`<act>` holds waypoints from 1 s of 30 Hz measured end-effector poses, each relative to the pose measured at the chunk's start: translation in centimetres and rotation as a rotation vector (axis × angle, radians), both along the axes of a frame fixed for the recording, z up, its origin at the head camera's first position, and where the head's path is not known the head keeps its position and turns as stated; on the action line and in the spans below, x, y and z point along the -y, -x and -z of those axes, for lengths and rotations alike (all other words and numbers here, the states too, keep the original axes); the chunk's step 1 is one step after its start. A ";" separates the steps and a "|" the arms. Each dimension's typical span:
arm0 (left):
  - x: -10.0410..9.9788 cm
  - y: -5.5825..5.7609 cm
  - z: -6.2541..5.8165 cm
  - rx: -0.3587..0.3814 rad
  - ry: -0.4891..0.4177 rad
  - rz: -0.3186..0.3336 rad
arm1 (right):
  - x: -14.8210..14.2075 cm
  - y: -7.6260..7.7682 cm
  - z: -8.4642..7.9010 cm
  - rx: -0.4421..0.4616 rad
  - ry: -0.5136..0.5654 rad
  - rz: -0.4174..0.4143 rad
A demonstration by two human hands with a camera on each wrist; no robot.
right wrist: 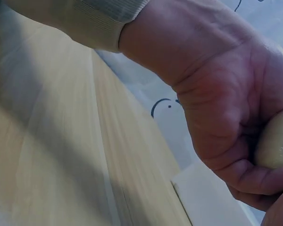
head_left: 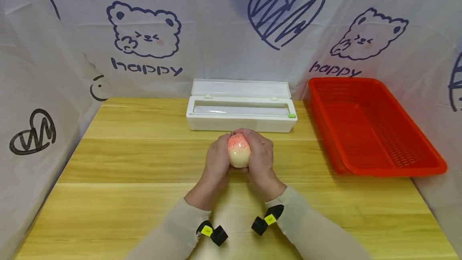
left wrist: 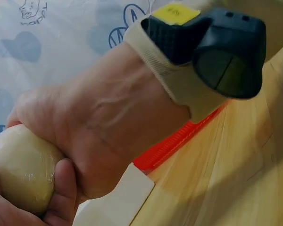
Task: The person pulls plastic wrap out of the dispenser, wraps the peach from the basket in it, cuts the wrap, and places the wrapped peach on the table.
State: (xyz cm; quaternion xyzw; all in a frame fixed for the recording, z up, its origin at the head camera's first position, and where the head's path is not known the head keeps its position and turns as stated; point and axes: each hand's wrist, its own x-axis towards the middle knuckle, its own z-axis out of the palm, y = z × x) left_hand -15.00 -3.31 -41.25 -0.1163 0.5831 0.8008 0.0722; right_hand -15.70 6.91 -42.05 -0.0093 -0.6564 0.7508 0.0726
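Observation:
Both hands cup a round peach (head_left: 239, 151), pink-speckled on top and cream below, over the middle of the table. My left hand (head_left: 217, 155) grips its left side and my right hand (head_left: 260, 153) its right, with the thumbs near the top. Seen from the left wrist, the peach (left wrist: 26, 165) has a glossy, finely creased surface like clear film, and fingers curl beneath it. In the right wrist view only a pale part of the peach (right wrist: 277, 143) shows at the edge. Just beyond the hands stands a white cling film box (head_left: 242, 124), its lid raised.
A roll of clear film (head_left: 240, 110) lies inside the white box, and a small green slider (head_left: 292, 115) sits at its right end. To the right is a red plastic basket (head_left: 335, 139). Printed cloth (head_left: 216, 47) hangs behind the wooden table (head_left: 126, 159).

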 end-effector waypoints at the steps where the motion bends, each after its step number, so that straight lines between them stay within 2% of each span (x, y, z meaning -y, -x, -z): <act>1: -0.1 0.0 0.0 -0.011 0.009 -0.012 | 0.1 0.0 0.1 -0.001 0.002 0.018; 4: 0.0 0.0 0.0 -0.043 -0.005 0.004 | 0.0 0.2 0.0 0.024 0.025 -0.006; 7: 0.4 0.2 0.0 -0.089 0.006 0.057 | -0.6 0.7 -0.3 0.084 0.161 -0.120; 9: 0.6 0.4 0.0 -0.147 0.104 0.086 | -1.1 1.1 -0.5 0.129 0.264 -0.199; 11: 0.8 0.6 0.0 -0.199 0.213 0.106 | -1.4 1.4 -0.7 0.159 0.310 -0.257; 14: 0.9 0.6 -0.1 -0.219 0.362 0.114 | -1.2 1.6 -0.8 0.172 0.241 -0.251; 17: 0.7 0.6 -0.1 -0.168 0.364 0.095 | -0.4 1.4 -0.6 0.177 0.184 -0.159; 20: 0.5 0.5 0.0 -0.130 0.327 0.037 | 0.4 1.3 -0.5 0.188 0.209 -0.042; 22: 0.5 0.4 0.1 -0.124 0.316 0.011 | 0.5 1.3 -0.6 0.222 0.223 -0.026; 24: 0.6 0.4 0.2 -0.114 0.308 0.011 | 0.2 1.4 -0.8 0.279 0.246 -0.045; 26: 0.7 0.5 0.2 -0.106 0.240 0.060 | -0.4 1.7 -1.1 0.349 0.285 -0.102; 30: 1.1 0.6 0.1 -0.127 0.155 0.237 | -1.8 2.2 -1.7 0.423 0.363 -0.203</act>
